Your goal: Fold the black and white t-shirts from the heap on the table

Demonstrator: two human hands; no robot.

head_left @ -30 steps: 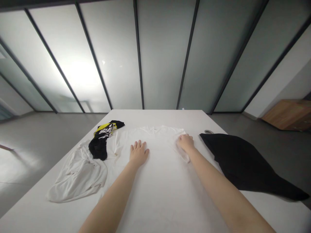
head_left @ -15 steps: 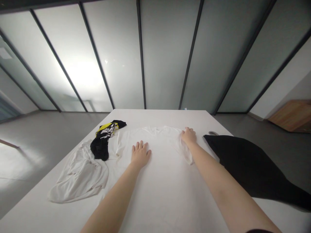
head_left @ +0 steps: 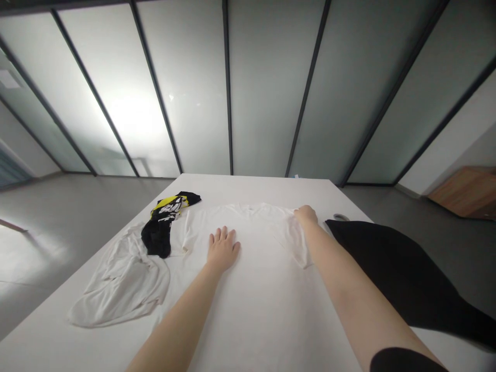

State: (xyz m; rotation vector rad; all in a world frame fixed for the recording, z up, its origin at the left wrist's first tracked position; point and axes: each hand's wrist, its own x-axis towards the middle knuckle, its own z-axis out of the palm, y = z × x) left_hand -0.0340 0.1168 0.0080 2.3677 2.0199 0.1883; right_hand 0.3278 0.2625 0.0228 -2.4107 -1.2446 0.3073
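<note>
A white T-shirt (head_left: 256, 248) lies spread out on the white table (head_left: 248, 185), its neckline toward the far side. My left hand (head_left: 223, 250) rests flat on the left part of its chest, fingers spread. At the shirt's far right shoulder, my right hand (head_left: 307, 214) is closed on the fabric; its fingertips are partly hidden behind the hand. The right sleeve hangs loosely between that hand and the shirt's body, lying on the table.
To the left lie a crumpled white garment (head_left: 124, 284) and a black and yellow printed cloth (head_left: 165, 225). A black cloth (head_left: 399, 268) drapes over the table's right edge, with a grey ring-shaped roll (head_left: 341, 217) behind it. Frosted glass panels (head_left: 267, 93) stand beyond.
My right hand has shifted slightly to the right, and the shirt's right shoulder and sleeve have moved outward with it. My left hand stays flat in nearly the same place.
</note>
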